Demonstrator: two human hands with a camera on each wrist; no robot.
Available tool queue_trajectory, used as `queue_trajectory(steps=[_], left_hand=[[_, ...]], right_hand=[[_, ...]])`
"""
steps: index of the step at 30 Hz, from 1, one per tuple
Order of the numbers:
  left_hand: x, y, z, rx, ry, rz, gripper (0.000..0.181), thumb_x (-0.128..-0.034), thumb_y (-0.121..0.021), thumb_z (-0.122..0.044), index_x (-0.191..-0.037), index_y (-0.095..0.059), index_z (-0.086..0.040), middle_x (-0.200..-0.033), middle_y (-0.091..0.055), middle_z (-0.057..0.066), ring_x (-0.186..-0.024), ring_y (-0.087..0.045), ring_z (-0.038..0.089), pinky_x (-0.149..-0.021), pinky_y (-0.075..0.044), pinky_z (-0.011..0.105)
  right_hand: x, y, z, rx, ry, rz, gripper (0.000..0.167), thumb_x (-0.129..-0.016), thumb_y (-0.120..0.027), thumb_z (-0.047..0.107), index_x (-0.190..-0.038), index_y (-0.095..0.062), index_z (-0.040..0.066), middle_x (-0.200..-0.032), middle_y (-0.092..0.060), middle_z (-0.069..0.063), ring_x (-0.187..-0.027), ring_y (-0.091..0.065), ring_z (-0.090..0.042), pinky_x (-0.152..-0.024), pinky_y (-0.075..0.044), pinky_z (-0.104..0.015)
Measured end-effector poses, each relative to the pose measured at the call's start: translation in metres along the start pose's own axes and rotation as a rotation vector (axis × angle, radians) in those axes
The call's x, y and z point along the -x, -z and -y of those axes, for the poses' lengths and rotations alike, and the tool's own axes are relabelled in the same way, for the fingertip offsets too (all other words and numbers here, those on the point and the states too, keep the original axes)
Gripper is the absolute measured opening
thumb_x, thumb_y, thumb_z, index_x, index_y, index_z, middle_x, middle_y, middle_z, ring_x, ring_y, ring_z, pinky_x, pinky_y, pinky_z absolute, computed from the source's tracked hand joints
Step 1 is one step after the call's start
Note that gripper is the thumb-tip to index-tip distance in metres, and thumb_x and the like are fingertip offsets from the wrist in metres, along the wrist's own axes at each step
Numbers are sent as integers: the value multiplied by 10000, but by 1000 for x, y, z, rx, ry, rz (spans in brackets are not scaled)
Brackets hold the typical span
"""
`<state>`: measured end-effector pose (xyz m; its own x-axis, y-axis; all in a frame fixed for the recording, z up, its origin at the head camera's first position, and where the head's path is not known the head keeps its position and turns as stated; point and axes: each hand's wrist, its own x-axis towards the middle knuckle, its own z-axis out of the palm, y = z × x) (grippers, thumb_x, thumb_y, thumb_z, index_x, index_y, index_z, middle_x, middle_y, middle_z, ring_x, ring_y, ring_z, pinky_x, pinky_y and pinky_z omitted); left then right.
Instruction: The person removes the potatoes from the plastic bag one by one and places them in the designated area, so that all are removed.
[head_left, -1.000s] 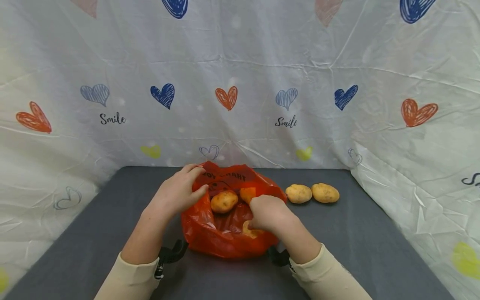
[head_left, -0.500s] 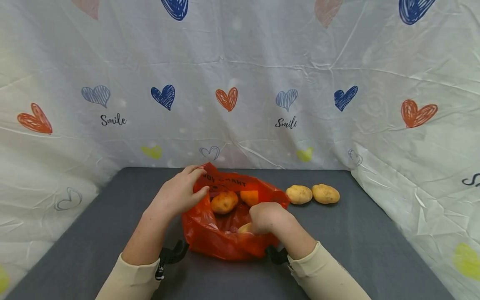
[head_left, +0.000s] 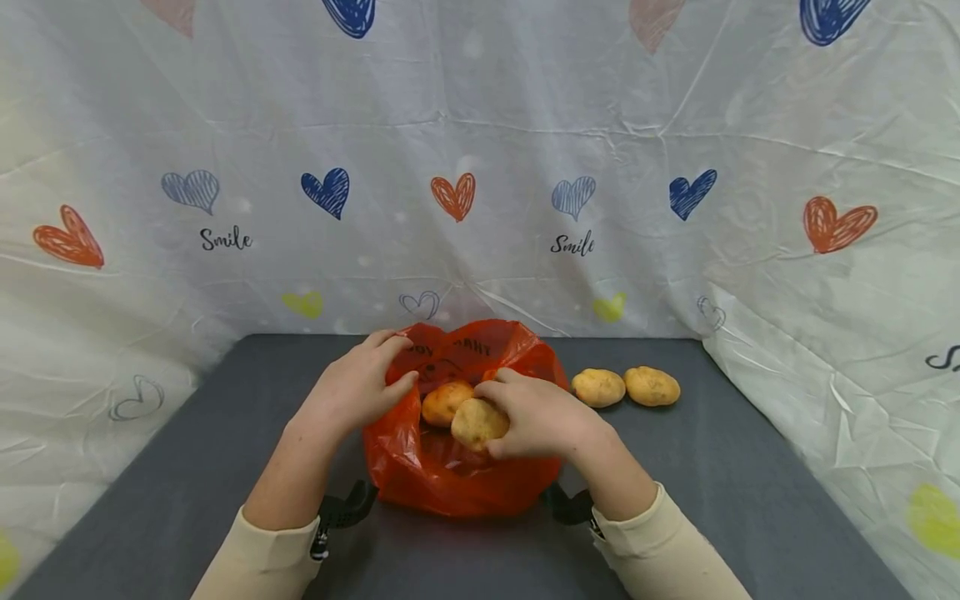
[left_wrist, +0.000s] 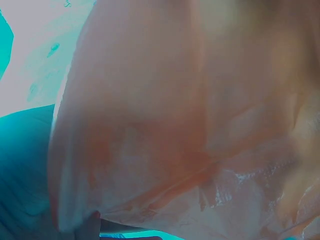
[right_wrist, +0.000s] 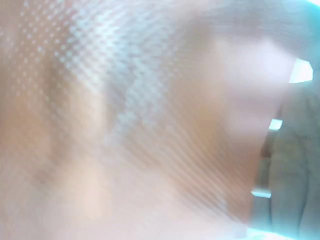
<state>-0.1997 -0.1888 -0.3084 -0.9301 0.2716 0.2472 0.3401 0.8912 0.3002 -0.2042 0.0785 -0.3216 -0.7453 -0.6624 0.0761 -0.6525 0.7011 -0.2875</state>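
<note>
A red plastic bag (head_left: 465, 493) stands with its mouth wide on the dark grey table, black print showing on its far inner wall. My left hand (head_left: 352, 387) holds the bag's left rim, fingertips at the back edge and thumb over the opening. At the mouth, my right hand (head_left: 551, 417) grips a potato (head_left: 477, 425) between thumb and fingers. Behind it lies another potato (head_left: 444, 404) inside the bag. An orange patch by my right fingers is mostly hidden. The left wrist view has mainly blurred red bag film (left_wrist: 150, 165); the right wrist view is too blurred to read.
Right of the bag, two potatoes (head_left: 597, 388) (head_left: 652, 387) lie side by side on the table (head_left: 720, 500). A white sheet (head_left: 510, 108) printed with hearts hangs behind the table and along both sides.
My right hand went deeper into the bag, then came up and left with a potato in its grip. The bag's far rim rose on the right. My left hand stays in place.
</note>
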Motion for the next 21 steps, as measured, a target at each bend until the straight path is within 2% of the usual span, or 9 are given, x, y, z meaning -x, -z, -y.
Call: queue_trajectory(steps=[4, 9, 17, 21], left_hand=[[0, -1, 0, -4, -1, -11, 489, -1002, -653, -287, -1423, -572, -52, -1510, -469, 194, -1298, -539, 402, -972, -490, 606], [-1, -2, 0, -10, 2, -17, 490, -995, -658, -292, -1413, -578, -49, -1502, -476, 193, -1289, -546, 399, -973, -493, 601], [-1, -1, 1, -4, 6, -13, 498, -992, -664, -292, -1416, -576, -46, -1509, -470, 190, -1297, -540, 394, -988, -484, 601], [-1, -1, 1, -3, -4, -7, 494, -998, -661, -281, -1421, -573, -43, -1515, -463, 198, -1304, -534, 403, -980, -486, 605]], right_hand=[[8, 12, -1, -83, 63, -78, 617, -809, -795, 298, -1399, -627, 233, -1117, -507, 85, -883, -551, -103, -763, -495, -301], [18, 27, -5, -169, 109, -148, 631, -835, -774, 243, -1441, -603, 215, -1217, -498, 75, -996, -541, -118, -829, -499, -324], [31, 47, -25, -278, 136, -205, 598, -818, -829, 175, -1379, -622, 167, -1310, -580, 91, -1118, -565, -104, -935, -516, -350], [40, 55, -38, -371, 108, -207, 555, -830, -849, 142, -1336, -621, 145, -1286, -616, 34, -1172, -588, -172, -963, -525, -407]])
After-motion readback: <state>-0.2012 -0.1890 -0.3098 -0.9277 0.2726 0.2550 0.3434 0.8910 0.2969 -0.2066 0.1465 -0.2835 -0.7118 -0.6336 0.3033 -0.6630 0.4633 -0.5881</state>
